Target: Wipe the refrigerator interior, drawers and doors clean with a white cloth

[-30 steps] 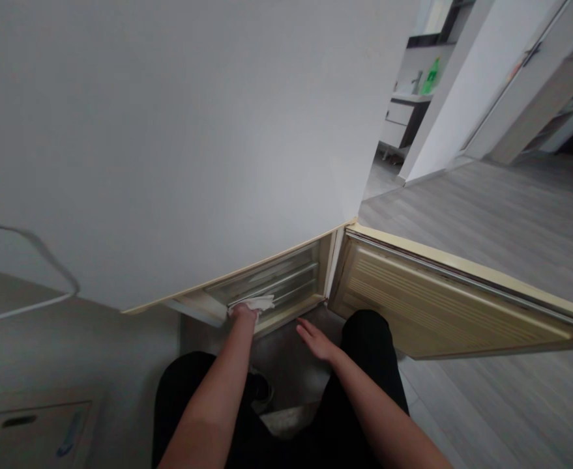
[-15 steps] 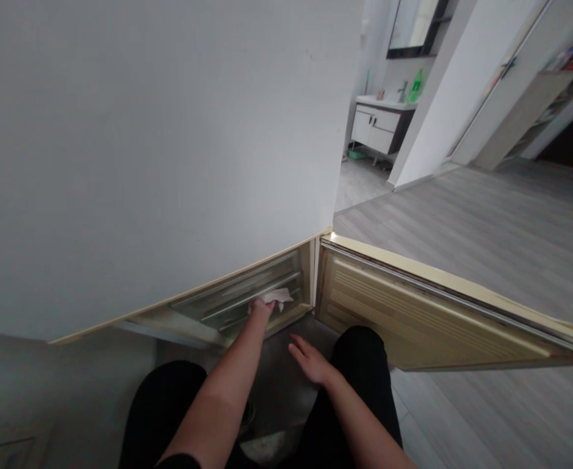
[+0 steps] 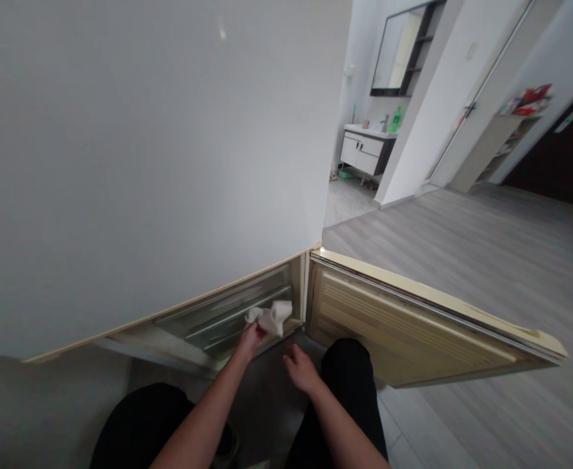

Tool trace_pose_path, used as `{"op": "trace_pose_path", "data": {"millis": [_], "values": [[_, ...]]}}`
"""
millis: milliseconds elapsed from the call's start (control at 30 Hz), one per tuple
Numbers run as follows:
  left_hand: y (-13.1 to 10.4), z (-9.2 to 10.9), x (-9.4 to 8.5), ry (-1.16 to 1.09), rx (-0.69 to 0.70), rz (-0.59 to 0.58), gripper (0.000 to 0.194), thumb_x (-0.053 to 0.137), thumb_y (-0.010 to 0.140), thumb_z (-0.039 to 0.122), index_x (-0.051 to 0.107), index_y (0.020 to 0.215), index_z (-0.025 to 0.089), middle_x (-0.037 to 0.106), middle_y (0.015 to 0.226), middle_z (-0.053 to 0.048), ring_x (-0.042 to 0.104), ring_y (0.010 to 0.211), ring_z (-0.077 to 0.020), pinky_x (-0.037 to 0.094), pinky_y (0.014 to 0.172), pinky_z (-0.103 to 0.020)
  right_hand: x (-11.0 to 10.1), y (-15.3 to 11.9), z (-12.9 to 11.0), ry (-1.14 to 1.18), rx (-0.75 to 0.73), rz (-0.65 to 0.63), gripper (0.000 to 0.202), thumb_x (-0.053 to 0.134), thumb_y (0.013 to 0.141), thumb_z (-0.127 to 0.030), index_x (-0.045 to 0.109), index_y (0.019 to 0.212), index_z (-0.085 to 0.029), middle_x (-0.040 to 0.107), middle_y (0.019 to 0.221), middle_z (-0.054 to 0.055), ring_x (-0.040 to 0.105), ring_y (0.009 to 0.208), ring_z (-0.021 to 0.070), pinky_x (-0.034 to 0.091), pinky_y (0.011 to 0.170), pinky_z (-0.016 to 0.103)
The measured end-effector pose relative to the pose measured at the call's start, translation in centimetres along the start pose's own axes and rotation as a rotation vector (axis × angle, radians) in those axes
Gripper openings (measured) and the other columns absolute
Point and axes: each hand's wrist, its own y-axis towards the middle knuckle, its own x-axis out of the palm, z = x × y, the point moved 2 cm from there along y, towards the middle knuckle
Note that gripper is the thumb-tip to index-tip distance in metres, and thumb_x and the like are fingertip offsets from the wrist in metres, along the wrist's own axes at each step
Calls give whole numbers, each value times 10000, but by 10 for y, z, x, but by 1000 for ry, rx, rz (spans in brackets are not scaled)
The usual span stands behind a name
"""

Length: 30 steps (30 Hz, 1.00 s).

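Head view: left hand (image 3: pixel 252 338) grips a crumpled white cloth (image 3: pixel 269 317); right hand (image 3: pixel 300 369), empty, has fingers loosely curled.

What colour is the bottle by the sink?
The bottle is green; it shows in the head view.

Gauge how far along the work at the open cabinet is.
Looks done: the yellow ribbed door stands open, exposing a translucent ridged panel.
In hand: the left hand holds a crumpled white cloth in front of the panel; contact unclear. The right hand looks empty.
Left, apparently: cloth not put down, door not shut. Can't tell how much surface is finished.
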Motion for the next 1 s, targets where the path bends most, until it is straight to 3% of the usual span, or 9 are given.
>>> {"op": "trace_pose_path", "data": {"millis": [100, 200, 267, 367, 433, 567, 633, 767, 1000], "values": [[-27, 6, -33, 160, 3, -78, 110, 754, 680, 168, 676, 756, 152, 694, 704, -26, 656, 681, -180, 502, 651, -277, 5, 3, -7, 170, 9, 44, 327, 502, 943, -340, 560, 1222, -181, 677, 1221, 106, 633, 1136, 238, 460, 996, 366], [-57, 12, -53, 279, 9, -189, 205, 791, 561, 200, 714, 748, 167, 747, 788, -70, 698, 835, -267, 520, 750, -323, 16, 6, -13, 353, -54, 23, 463, 592, 899, -410, 514, 1299, -189, 669, 1249, 89, 625, 1152, 222, 457, 1024, 362], [-76, 13, -62, 347, 20, -231, 255, 807, 529, 261, 727, 759, 182, 761, 833, -83, 697, 922, -308, 522, 822, -363, 25, 7, -14, 405, -130, -33, 521, 665, 841, -439, 554, 1282, -184, 673, 1242, 82, 626, 1147, 233, 465, 1017, 365], [-92, 12, -79, 481, 112, -256, 313, 802, 520, 364, 733, 786, 214, 771, 889, -83, 678, 1022, -347, 504, 933, -428, 36, 8, -13, 412, -204, -172, 412, 704, 792, -402, 665, 1124, -161, 714, 1123, 69, 659, 1032, 240, 498, 938, 365], [-95, 12, -94, 542, 195, -197, 357, 782, 521, 428, 735, 816, 233, 771, 933, -78, 666, 1063, -358, 480, 996, -455, 40, 8, -12, 383, -178, -209, 307, 711, 772, -324, 692, 1022, -148, 728, 1003, 51, 667, 898, 210, 513, 849, 336], [-94, 14, -116, 557, 246, 20, 419, 761, 529, 532, 727, 847, 263, 768, 971, -61, 645, 1130, -368, 478, 1026, -469, 36, 4, -9, 206, -103, -102, 188, 735, 758, -265, 676, 880, -135, 687, 842, 20, 605, 756, 155, 467, 707, 261], [-95, 14, -116, 569, 218, -8, 453, 781, 531, 575, 722, 857, 266, 769, 955, -58, 656, 1111, -366, 512, 984, -460, 33, 1, -9, 96, -100, -47, 185, 731, 775, -276, 666, 876, -134, 672, 838, 23, 590, 755, 153, 443, 687, 252], [-107, 10, -96, 572, 201, -261, 517, 825, 528, 603, 718, 877, 237, 768, 916, -73, 694, 1006, -347, 548, 924, -439, 29, 0, -6, -182, -93, 24, 206, 704, 800, -285, 667, 947, -144, 679, 967, 75, 618, 878, 205, 460, 784, 294], [-109, 4, -87, 619, 338, -124, 444, 802, 572, 534, 700, 874, 225, 751, 966, -95, 636, 1146, -377, 508, 999, -473, 27, 2, -4, -207, -4, 243, 165, 592, 837, -183, 634, 995, -161, 619, 1109, 130, 609, 1041, 242, 454, 922, 329]]}}
